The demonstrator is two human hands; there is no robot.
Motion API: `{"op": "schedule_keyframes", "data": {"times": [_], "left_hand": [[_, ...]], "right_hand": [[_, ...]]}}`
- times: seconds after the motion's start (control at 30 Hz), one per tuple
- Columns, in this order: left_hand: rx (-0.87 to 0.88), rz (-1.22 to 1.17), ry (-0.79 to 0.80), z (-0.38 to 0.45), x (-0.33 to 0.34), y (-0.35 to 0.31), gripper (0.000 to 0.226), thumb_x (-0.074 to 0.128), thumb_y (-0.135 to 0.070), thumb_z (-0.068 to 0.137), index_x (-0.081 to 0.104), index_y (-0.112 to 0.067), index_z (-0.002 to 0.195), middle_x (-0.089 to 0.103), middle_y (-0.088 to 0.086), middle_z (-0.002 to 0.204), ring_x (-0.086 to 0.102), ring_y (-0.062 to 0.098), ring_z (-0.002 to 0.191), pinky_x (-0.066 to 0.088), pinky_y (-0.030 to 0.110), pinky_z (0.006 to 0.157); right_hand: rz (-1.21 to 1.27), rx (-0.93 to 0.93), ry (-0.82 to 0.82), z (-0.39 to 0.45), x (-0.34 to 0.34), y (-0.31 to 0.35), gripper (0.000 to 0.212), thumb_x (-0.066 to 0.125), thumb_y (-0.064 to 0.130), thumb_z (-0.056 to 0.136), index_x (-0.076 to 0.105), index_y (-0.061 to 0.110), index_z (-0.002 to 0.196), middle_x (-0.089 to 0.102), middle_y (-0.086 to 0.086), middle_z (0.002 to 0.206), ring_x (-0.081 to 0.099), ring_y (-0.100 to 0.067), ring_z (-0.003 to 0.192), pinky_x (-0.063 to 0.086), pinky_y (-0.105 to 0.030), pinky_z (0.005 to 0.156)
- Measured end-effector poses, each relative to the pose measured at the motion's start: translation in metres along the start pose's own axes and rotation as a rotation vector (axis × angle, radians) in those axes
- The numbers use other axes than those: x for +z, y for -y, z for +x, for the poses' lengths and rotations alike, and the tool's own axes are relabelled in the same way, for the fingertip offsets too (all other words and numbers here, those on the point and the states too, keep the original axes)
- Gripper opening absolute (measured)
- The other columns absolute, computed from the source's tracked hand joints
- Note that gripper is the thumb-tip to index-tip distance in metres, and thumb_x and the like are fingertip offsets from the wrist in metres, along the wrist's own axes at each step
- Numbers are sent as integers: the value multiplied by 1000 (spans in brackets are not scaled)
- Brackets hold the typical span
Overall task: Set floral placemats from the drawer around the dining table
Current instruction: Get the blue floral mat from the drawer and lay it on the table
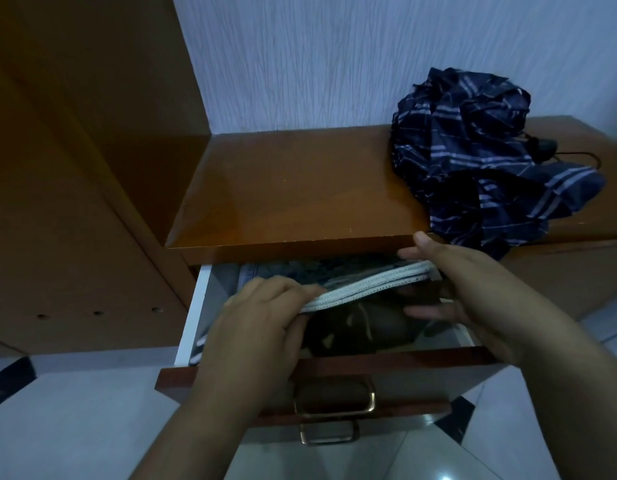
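Both hands pinch one stack of placemats (369, 285) by its white scalloped edge: the left hand (262, 317) closes its grip on the near-left end, the right hand (463, 275) clamps the far-right end, thumb on top. That stack sits half raised inside the open drawer (334, 372), under the cabinet top (293, 192) with a folded umbrella (483, 157). Judging by this, no mat is laid; carrying and setting remain.

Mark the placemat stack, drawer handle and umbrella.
placemat stack (369, 284), head view, white stitched edge
drawer handle (367, 403), head view, brass right corner
umbrella (473, 150), head view, middle of striped fabric
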State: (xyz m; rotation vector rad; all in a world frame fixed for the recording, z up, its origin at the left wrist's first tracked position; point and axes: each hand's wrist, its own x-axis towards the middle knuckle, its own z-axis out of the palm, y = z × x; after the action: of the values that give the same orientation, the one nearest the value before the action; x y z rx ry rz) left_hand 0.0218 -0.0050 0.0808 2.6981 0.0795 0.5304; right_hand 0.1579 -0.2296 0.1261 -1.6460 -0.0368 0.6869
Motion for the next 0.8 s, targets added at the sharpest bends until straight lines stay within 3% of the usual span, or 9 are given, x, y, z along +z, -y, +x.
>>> {"op": "schedule_keyframes", "data": {"times": [0.1,0.27,0.4,0.53,0.63,0.8], "left_hand": [[98,22,-15,-2,-8,-1,35,56,-31,93,65,-36,126,60,-18,105,50,9,93,50,32,65],[186,60,39,-3,-18,-4,39,60,-29,86,70,-36,122,57,-19,95,46,7,86,27,13,62],[280,71,49,-5,-21,-2,38,58,-30,88,71,-34,123,58,-16,94,52,12,85,37,23,58],[329,80,-1,-5,-23,-4,35,58,-28,91,74,-29,122,61,-12,94,52,15,81,33,24,59],[370,107,-36,-4,-25,-3,33,59,-24,91,75,-27,120,63,-9,94,52,18,79,36,27,56],[458,128,-78,-2,-27,1,33,72,-13,86,76,-23,118,66,-6,92,50,21,74,33,25,60]], "right_hand": [[40,82,-36,1,-6,2,47,57,49,93,74,8,109,74,-13,109,74,-23,98,62,-39,80],[3,88,24,0,-11,1,23,63,21,95,75,5,107,75,-16,106,74,-24,98,62,-28,74],[-105,119,67,0,-13,0,24,60,8,95,69,11,118,77,-14,102,73,-23,92,62,-24,71],[-122,129,67,0,-5,-1,28,58,9,95,67,18,120,75,-15,106,71,-13,73,56,-20,56],[-118,150,91,2,-2,-3,32,61,14,93,67,23,123,75,-5,112,73,-21,99,57,-26,74],[35,176,156,7,-6,-5,35,62,20,92,66,24,127,75,-8,115,72,-28,106,52,-45,98]]}}
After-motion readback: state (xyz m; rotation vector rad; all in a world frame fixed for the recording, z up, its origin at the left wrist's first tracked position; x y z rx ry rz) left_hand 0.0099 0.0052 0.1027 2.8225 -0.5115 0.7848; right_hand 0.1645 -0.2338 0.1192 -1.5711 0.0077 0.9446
